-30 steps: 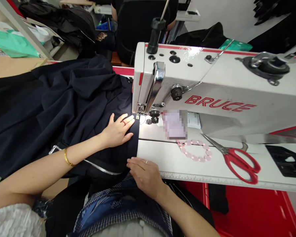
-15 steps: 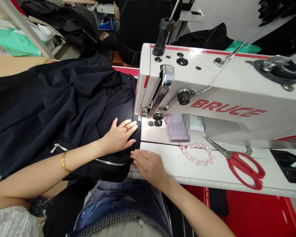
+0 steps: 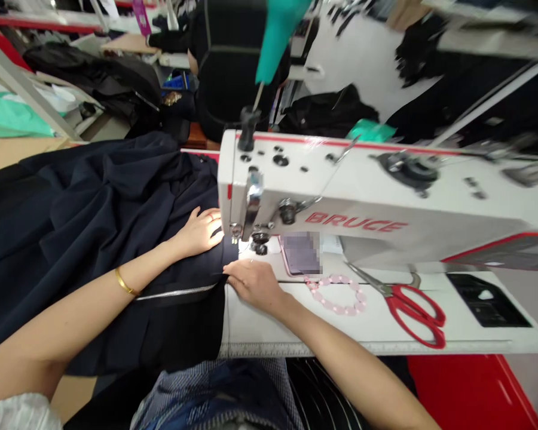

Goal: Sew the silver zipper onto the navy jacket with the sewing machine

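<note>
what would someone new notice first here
The big white sewing machine with red BRUCE lettering fills the right half, and a heap of dark navy fabric spreads across the left. The left hand lies flat on the fabric beside the machine's head, and the right hand meets the fabric's edge just in front. Red-handled scissors lie on the table to the right, next to a ring of pink beads.

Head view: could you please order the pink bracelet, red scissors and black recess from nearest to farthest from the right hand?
From the right hand:
1. pink bracelet, just right of it.
2. red scissors, further right.
3. black recess, at the far right.
</note>
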`<state>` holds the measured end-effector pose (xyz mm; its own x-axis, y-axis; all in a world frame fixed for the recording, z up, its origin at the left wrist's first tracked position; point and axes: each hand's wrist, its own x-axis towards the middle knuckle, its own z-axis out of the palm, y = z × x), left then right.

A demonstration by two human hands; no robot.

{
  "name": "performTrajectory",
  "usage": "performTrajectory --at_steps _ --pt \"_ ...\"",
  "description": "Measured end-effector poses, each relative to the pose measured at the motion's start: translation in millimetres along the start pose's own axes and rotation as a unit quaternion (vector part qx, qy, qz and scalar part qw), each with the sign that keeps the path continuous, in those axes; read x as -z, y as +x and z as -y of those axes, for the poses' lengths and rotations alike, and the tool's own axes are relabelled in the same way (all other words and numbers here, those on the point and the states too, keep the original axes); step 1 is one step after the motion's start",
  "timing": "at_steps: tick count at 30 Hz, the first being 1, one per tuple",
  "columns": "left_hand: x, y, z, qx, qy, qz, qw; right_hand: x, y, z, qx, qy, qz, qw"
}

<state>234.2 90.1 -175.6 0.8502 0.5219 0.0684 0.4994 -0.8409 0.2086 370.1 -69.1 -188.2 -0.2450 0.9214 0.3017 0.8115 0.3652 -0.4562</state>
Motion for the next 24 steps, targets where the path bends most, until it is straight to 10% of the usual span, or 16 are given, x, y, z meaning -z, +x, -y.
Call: performTrajectory --at_steps 7,15,24 --pt "13 9 -3 0.007 0.001 -0.014 1.0 1 8 0 0.009 -0.072 -0.008 0.997" --pt "43 -95 -50 -0.052 -0.05 0.138 0.988 11 -8 13 0.035 -0.113 -0.083 0.99" --pt "44 -151 -54 -0.029 -0.01 0.092 0.995 72 -44 -51 -0.213 -0.198 -0.175 0.941"
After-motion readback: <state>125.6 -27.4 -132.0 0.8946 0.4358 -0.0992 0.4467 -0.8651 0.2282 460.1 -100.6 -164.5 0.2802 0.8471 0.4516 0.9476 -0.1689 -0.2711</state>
